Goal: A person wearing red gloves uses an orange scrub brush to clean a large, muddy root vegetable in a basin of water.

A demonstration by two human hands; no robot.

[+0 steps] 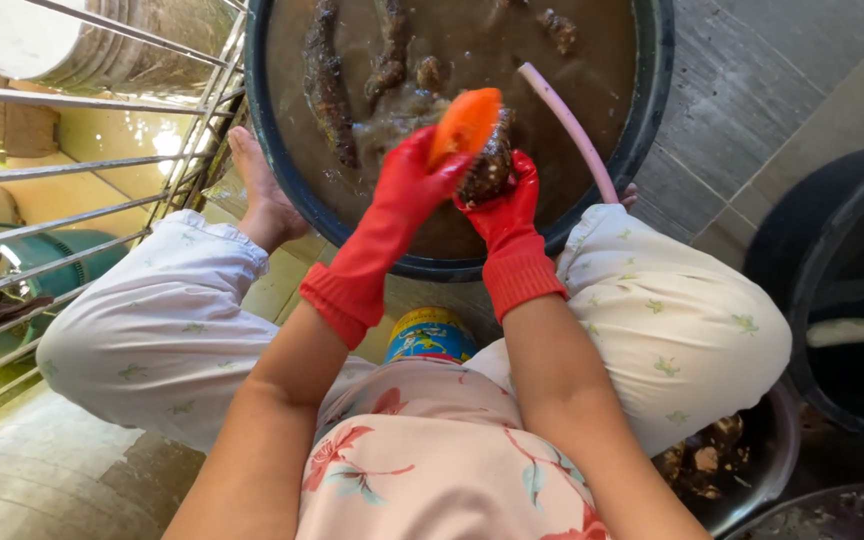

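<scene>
Both my hands wear red rubber gloves and meet over a large dark tub (652,110) of muddy brown water. My left hand (414,180) grips an orange scrubber (465,122) and presses it on a dark, muddy root (487,168). My right hand (504,205) holds that root from below. Several more muddy roots (327,85) lie in the water. A pink hose (570,125) dips into the tub from the right rim.
I sit low with knees spread around the tub, one bare foot (257,190) beside it. A blue and yellow can (430,335) stands between my legs. A metal railing (82,170) runs on the left. A black bucket (832,290) and a bowl of scraps (722,460) sit on the right.
</scene>
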